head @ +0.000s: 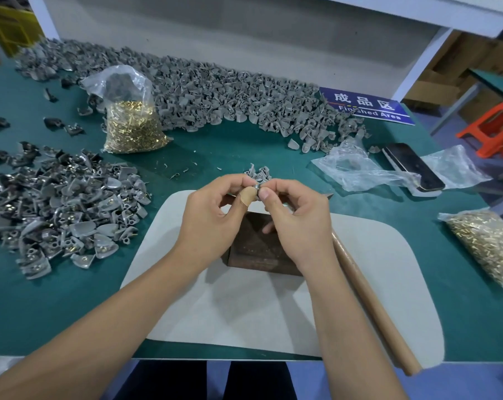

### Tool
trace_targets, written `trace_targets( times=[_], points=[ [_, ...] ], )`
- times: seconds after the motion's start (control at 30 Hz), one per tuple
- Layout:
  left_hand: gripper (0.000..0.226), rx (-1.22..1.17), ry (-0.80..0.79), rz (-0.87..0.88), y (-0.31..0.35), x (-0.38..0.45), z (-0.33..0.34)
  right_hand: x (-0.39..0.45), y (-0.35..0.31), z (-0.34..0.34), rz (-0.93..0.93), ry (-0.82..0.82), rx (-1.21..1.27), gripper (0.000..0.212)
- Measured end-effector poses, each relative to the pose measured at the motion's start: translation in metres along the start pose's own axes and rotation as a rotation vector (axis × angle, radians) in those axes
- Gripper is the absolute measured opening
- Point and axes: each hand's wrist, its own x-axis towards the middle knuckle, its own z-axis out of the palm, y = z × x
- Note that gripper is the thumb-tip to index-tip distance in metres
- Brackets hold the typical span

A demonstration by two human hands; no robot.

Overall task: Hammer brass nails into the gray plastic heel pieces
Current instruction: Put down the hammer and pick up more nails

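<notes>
Head view: a green counter (244,145) seen from above, with both hands raised over a pale mat (273,313).
Left hand (212,215): fingers curled, thumb (a plaster on it) and fingertips pinching a small gray heel piece (257,188).
Right hand (296,217): fingers curled, thumb and forefinger pinched at the same heel piece from the other side; whether a nail sits between them cannot be told.
Heel piece: held in the air between the two thumbs, above a dark block (259,249) that stands on the mat.
Small cluster (258,172): a few gray pieces on the counter just beyond the fingertips.
Hammer handle (374,301): wooden, lying along the mat's right side, partly under the right wrist.
Left pile (62,209): gray pieces, some showing brass.
Far pile (215,90): a long band of gray pieces along the counter's back.
Nail bags: one upright bag (132,125) at back left, another bag of nails (486,246) lying at right.
Phone (411,166): on crumpled clear plastic (360,171), right of centre.
Blue sign (365,106): flat at the back right.
</notes>
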Motion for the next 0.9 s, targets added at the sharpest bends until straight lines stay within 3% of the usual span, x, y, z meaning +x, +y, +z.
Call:
trace_targets(
  times=[0.47,0.63,0.9],
  points=[
    [0.015,-0.011,-0.013,-0.036,-0.001,-0.001,-0.001,0.001,0.004,-0.002,0.044,-0.035,0.050,0.016],
    [0.014,-0.035,-0.040,-0.043,0.001,0.002,-0.003,0.001,0.004,-0.003,0.097,-0.011,0.098,0.008],
    [0.009,-0.018,-0.133,-0.023,0.003,-0.006,-0.006,-0.009,0.001,-0.021,0.010,-0.054,0.001,0.017]
  ],
)
